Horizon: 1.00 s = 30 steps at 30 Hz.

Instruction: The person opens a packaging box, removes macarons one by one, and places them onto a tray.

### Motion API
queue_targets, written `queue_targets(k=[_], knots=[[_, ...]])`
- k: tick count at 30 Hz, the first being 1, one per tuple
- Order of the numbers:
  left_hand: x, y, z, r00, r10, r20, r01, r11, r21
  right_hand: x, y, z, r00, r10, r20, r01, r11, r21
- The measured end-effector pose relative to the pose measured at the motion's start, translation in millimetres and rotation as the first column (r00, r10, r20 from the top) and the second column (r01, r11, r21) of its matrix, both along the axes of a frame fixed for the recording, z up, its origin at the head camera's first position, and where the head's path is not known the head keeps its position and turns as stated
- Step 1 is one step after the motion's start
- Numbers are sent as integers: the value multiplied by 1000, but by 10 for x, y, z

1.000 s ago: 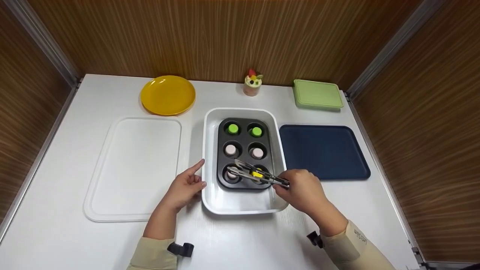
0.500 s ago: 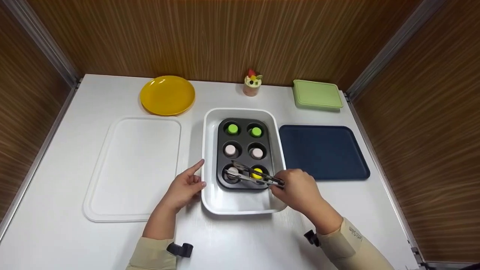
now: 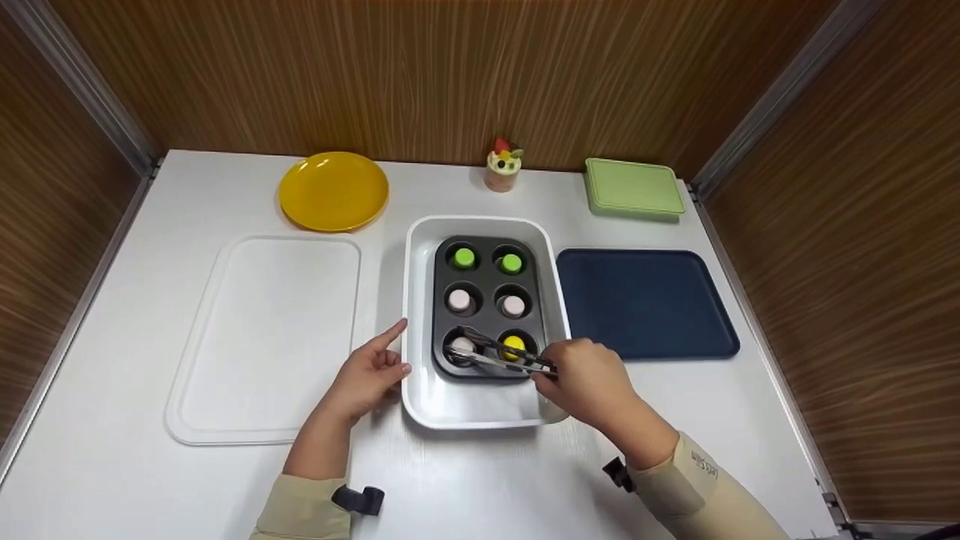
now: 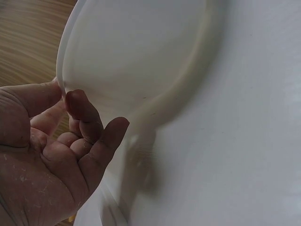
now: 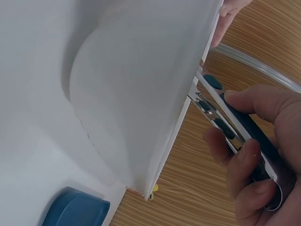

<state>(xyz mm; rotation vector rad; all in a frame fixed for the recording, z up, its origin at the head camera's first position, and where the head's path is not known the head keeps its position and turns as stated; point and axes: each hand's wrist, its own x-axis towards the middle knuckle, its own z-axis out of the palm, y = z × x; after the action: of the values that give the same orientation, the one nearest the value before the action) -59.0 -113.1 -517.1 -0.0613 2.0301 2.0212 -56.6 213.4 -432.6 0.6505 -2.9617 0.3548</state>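
A white deep container (image 3: pixel 480 424) holds a dark muffin pan (image 3: pixel 487 281). Two cylinders with green tops (image 3: pixel 464 258), pale pink ones (image 3: pixel 459 301) and a yellow one (image 3: pixel 513 347) sit in its cups. My right hand (image 3: pixel 592 379) grips metal tongs (image 5: pixel 225 108) with dark handles. The tongs reach over the right wall, their tips at the pale pink cylinder (image 3: pixel 463 346) in the near left cup. My left hand (image 3: pixel 373 373) touches the container's left rim, one finger straight and others bent. In the left wrist view, thumb and fingertips (image 4: pixel 77 101) meet the rim.
A white board (image 3: pixel 270 337) lies left of the container, a navy tray (image 3: pixel 649 304) to its right. Along the back are a yellow plate (image 3: pixel 335 191), a fruit-topped dessert cup (image 3: pixel 502 169) and a green lidded box (image 3: pixel 637 187). Wood-grain walls (image 3: pixel 322 75) enclose the table.
My right hand has moved slightly left with the tongs. Their tips have come down at the near left cup's pale pink cylinder, and the yellow cylinder shows more. My left hand stays at the rim.
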Motion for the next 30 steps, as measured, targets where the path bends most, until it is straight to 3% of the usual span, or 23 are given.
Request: queue_targets(k=[21,30], knots=[[39,4,32,1000,6,8,-6,1000,6,-37,-79,85,995,88,-50,-85,994,75],[19,4,-4,1000,8,7,-8,1000,1,-29,-86,49,994,88,-58,-83,993,83]])
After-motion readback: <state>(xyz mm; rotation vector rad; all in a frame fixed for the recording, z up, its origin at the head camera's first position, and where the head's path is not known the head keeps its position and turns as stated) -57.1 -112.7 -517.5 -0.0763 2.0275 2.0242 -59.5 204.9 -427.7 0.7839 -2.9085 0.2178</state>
